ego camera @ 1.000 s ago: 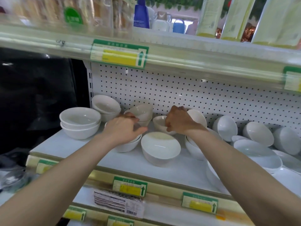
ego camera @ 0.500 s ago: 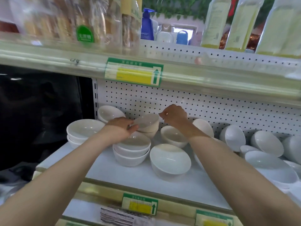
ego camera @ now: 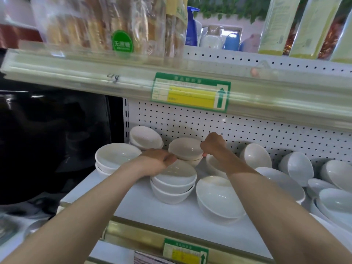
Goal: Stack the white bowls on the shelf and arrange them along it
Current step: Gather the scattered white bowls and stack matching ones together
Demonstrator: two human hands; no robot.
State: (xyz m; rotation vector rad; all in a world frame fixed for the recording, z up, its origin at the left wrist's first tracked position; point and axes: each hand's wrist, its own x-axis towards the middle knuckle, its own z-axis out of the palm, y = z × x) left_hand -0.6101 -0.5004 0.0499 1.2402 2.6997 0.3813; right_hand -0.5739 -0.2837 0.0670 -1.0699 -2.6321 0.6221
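Small glossy white bowl point(ego camera: 185, 149), tilted fwd, sits nested on another at back of shelf point(ego camera: 141, 210) by pegboard point(ego camera: 190, 124). L hand point(ego camera: 158, 161) grips its left side, R hand point(ego camera: 213, 145) pinches right rim

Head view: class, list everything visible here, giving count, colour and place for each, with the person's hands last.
held bowl: one, white, back centre, atop another bowl
three-bowl stack: three, white, front centre
two-bowl stack: two, white, far left
tilted bowls: at least two, white, back left
loose bowls: roughly ten, white, centre to right, many tilted
shelf: one, white, beneath the bowls
pegboard: one, white, behind the bowls
price tags: two, green and yellow, on shelf edges
pump bottle: one, blue, upper shelf
pale bottles: three, yellow-green, upper shelf right
left hand: one, grips the held bowl's left side
right hand: one, pinches its right rim
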